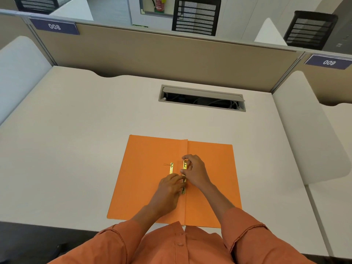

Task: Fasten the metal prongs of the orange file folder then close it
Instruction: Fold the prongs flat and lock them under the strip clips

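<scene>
The orange file folder (144, 180) lies open and flat on the white desk, spine running away from me. Two gold metal strips sit near the spine: a prong strip (171, 168) on the left flap and a fastener bar (184, 178) along the fold. My right hand (195, 171) pinches the far end of the fastener bar with thumb and fingertips. My left hand (168, 187) rests palm down over the near part of both strips, fingertips touching the bar. Part of each strip is hidden under my hands.
A recessed cable slot (202, 98) with its lid raised sits in the desk (76, 130) beyond the folder. Beige partition panels (152, 54) wall the back, white dividers flank both sides. The near desk edge lies just below the folder.
</scene>
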Demonstrator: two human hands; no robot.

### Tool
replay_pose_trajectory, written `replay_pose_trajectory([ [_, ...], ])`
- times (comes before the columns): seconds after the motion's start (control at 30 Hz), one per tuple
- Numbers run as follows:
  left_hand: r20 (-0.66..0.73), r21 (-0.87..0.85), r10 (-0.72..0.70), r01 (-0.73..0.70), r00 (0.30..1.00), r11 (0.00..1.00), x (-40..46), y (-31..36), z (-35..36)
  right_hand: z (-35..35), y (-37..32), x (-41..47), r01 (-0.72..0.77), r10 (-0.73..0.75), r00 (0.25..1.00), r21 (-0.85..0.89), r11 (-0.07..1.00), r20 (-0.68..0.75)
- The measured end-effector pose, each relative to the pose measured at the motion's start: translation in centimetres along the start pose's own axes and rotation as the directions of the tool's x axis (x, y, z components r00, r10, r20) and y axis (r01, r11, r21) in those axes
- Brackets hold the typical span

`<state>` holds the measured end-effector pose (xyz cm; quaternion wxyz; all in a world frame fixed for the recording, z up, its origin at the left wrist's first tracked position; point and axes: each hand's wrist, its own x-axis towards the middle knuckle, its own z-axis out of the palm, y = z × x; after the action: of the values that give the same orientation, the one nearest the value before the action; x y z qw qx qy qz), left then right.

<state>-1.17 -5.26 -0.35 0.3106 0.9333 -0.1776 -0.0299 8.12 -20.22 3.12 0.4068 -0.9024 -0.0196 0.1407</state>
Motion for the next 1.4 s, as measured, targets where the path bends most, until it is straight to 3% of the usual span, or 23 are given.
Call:
replay_pose_trajectory([
  [0.1,0.018,0.068,-0.024,0.023,1.000,0.997,0.0,0.2,0.2,-0.3,0.3,0.0,0.048,-0.050,0.998,-0.053,0.997,-0.033],
  [0.33,0.073,0.272,-0.062,0.039,0.995,0.961,0.1,0.6,0.4,-1.3,0.9,0.5,-0.010,0.005,0.997,-0.070,0.998,-0.071],
  [0.67,0.099,0.272,-0.102,0.072,0.990,0.960,0.1,0.6,0.6,-1.3,0.3,1.9,-0.133,0.122,0.987,-0.103,0.986,-0.107],
  [0.93,0.117,0.269,-0.109,0.074,0.987,0.960,0.2,0.8,0.4,-1.3,-1.0,3.1,-0.146,0.132,0.988,-0.239,0.960,-0.076],
  [1.2,0.104,0.253,-0.125,0.095,0.987,0.963,0.1,1.0,0.4,-1.3,-1.7,3.8,0.007,0.030,0.997,-0.456,0.890,0.073],
  [1.4,0.110,0.255,-0.129,0.098,0.985,0.962,0.1,1.1,0.3,-1.4,-2.8,4.3,0.187,-0.050,0.972,-0.632,0.752,0.228],
])
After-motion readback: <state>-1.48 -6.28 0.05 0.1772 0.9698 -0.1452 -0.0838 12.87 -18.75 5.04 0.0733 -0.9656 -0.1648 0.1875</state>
